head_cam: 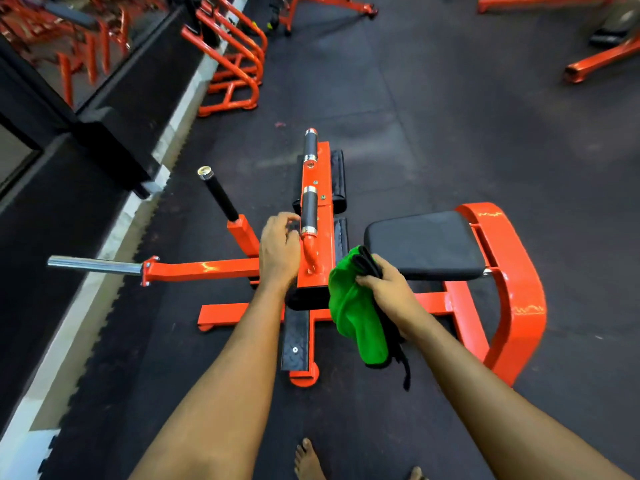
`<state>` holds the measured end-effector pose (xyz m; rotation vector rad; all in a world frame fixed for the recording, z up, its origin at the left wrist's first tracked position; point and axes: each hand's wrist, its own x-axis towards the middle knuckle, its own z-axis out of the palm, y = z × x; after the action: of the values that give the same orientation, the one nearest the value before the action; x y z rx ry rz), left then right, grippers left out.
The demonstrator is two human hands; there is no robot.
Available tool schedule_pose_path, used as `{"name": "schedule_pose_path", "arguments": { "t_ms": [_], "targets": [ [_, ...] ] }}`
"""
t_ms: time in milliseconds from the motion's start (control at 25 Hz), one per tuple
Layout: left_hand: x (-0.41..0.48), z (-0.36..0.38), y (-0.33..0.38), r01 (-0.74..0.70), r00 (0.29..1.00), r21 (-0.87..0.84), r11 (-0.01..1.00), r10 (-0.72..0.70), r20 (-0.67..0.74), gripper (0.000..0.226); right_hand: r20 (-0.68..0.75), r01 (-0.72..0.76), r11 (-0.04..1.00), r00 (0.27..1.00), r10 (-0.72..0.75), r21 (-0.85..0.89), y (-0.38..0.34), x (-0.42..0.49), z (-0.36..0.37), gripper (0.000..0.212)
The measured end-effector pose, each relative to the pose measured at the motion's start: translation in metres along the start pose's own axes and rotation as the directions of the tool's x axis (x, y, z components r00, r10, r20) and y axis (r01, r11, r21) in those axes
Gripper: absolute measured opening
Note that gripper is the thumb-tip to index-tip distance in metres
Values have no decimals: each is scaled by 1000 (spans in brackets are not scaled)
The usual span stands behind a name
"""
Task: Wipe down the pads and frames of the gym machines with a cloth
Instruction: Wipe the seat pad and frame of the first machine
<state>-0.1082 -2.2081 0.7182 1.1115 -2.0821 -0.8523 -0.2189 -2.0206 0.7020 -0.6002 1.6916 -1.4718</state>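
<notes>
Dark rubber flooring (433,116) covered the gym, and a low orange machine frame (516,289) stood on it, carrying a black seat pad (422,244). Just left of the seat pad, the right hand (388,289) clutched a bunched green cloth (353,317) together with a black fabric piece (370,265); the cloth hung down beside the pad's near left corner, apart from it. Further left of the seat pad, the left hand (278,249) lay with fingers curled against the machine's central arm, beside a black handle grip (309,213); whether it gripped anything could not be told. Far left of the pad jutted a chrome bar (93,265). Below the pad showed a bare foot (306,459).
</notes>
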Motion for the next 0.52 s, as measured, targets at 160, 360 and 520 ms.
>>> {"name": "schedule_pose_path", "arguments": {
  "t_ms": [160,360,520],
  "targets": [
    [-10,-43,3,119,913,-157,980,-45,406,49,83,29,1000,996,-29,-2,-34,5,23,22],
    [-15,-82,-12,106,755,18,994,-92,649,39,160,-14,990,987,-10,144,-54,8,64,29],
    [-10,-111,-25,39,781,182,983,-144,608,21,135,36,999,990,-38,16,-54,20,86,18]
  ]
}}
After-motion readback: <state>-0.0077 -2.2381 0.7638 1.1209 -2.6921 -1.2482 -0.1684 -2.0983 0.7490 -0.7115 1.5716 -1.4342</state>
